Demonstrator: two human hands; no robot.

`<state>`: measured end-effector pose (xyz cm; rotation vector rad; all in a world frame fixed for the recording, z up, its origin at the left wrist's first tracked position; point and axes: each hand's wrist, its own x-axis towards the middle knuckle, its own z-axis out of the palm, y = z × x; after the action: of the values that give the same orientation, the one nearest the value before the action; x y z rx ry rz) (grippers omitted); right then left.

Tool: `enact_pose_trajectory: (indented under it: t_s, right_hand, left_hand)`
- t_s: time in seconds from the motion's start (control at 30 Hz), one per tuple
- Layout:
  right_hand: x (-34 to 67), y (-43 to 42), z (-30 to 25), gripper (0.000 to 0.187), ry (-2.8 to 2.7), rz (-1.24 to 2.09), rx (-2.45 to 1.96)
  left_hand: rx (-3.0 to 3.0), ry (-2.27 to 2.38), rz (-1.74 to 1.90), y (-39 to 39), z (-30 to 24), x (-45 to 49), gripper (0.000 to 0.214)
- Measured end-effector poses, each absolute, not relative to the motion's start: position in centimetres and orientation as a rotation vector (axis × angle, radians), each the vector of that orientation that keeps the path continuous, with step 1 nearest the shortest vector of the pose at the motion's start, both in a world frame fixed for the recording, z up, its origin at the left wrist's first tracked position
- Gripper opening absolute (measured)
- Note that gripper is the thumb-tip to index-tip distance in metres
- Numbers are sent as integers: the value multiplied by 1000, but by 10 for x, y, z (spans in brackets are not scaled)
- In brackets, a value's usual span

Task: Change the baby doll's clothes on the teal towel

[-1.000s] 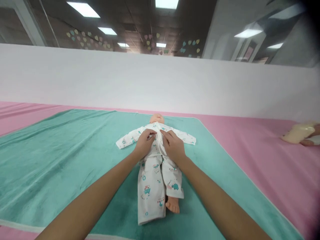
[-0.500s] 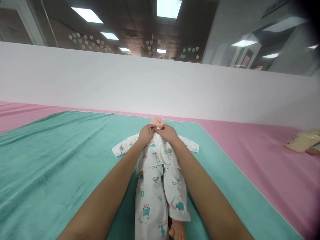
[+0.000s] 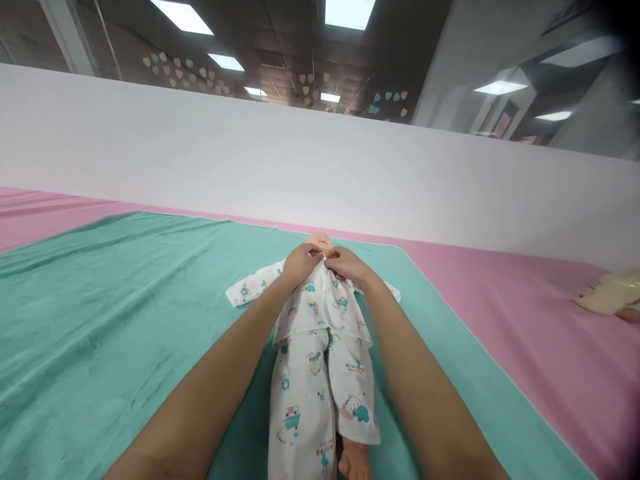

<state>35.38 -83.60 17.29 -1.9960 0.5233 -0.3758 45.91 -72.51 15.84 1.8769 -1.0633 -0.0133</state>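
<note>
A baby doll lies on its back, head away from me, in a white printed pajama top and matching pajama pants. One bare foot shows below a pant leg. Both of my hands are at the top's collar, just under the doll's chin. My left hand pinches the left side of the collar. My right hand pinches the right side, close to the left fingertips. The fabric is lifted a little between them. A button shows on the front below; whatever small fastening lies between the fingertips is hidden.
A green blanket with some creases lies under the doll, over a pink cover. A white wall with glass above it stands behind. At the far right is a partly cut-off pale yellow object.
My right hand has shifted slightly right, and the collar fabric is drawn up between my hands. The view has tilted a little. Both hands stay at the collar.
</note>
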Motion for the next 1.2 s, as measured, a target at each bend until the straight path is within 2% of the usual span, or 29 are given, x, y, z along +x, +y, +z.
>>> enact_pose_trajectory:
  t_s: [0.13, 0.33, 0.43, 0.57, 0.8, 1.07, 1.2]
  right_hand:
    - [360, -834, 172, 13, 706, -511, -2257]
    - [368, -830, 165, 10, 817, -775, -2442]
    - [369, -832, 161, 11, 710, -868, -2291]
    - [369, -836, 158, 18, 580, -811, -1859]
    - [365, -835, 155, 31, 431, -715, -1483]
    - [360, -834, 151, 27, 405, -702, -1528]
    - [361, -835, 151, 28, 381, -709, -1519]
  left_hand:
    - [1844, -1034, -43, -726, 160, 456, 11]
    - [1765, -1037, -104, -727, 157, 460, 16]
    - [1751, -999, -115, -728, 156, 461, 16]
    - [1711, -967, -152, -727, 158, 460, 15]
    - [1644, -922, -172, -726, 162, 457, 15]
    - [1551, -845, -331, -725, 163, 458, 18]
    - [1577, -868, -269, -727, 163, 455, 17]
